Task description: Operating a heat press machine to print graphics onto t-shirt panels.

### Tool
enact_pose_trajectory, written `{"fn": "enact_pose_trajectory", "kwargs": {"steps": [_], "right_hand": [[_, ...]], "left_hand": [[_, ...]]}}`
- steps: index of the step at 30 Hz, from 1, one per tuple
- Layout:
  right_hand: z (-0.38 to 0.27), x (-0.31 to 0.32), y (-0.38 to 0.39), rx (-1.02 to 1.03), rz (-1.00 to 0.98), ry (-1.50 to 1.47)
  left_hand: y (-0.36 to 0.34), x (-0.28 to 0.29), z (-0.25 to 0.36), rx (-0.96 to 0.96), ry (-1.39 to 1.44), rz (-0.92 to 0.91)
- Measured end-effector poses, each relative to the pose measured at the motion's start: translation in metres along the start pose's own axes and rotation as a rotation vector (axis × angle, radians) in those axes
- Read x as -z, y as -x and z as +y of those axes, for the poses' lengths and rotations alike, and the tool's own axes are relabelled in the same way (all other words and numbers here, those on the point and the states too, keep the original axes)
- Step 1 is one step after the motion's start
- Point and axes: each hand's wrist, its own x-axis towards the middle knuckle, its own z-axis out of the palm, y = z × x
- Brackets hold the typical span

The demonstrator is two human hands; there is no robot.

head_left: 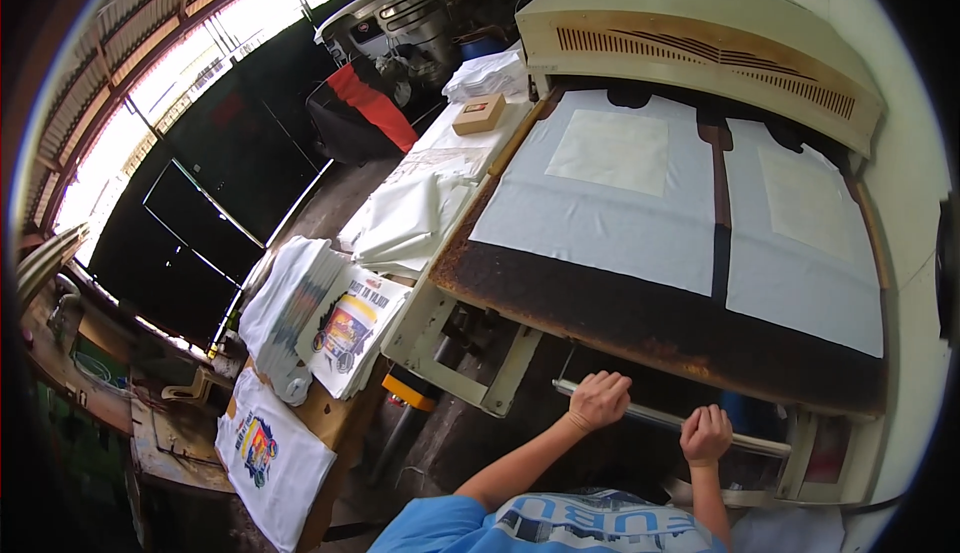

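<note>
My left hand (pixel 600 400) and my right hand (pixel 706 435) are both closed around a metal bar (pixel 655 417). It runs below the front edge of a large press with a dark, rust-stained bed (pixel 560 278). Two white garments lie side by side on that bed, one on the left (pixel 590 233) and one on the right (pixel 800 288), with a dark gap between them. A pale rectangular sheet (pixel 608 152) rests on the left garment, and another pale sheet (pixel 805 198) on the right one. Neither hand touches the garments.
Behind the bed rises the press's cream vented hood (pixel 700 38). Along its left side, a table carries folded white cloth (pixel 405 218), a small brown box (pixel 479 114) and stacked printed shirts (pixel 355 328). One printed shirt (pixel 270 463) hangs over the near end. A white wall (pixel 915 183) stands right.
</note>
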Motion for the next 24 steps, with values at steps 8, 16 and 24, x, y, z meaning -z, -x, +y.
{"fn": "enact_pose_trajectory", "kwargs": {"steps": [8,16,24], "right_hand": [[0.036,-0.049,-0.067,0.082,0.014,-0.037],[0.095,-0.091,-0.137,0.102,-0.007,-0.018],[0.051,-0.143,-0.232,0.294,-0.092,-0.384]], "left_hand": [[-0.056,0.008,-0.040,0.154,0.106,0.151],[0.061,0.120,-0.112,0.843,-0.450,0.674],[0.207,0.148,-0.158,1.796,-0.444,0.863]]}}
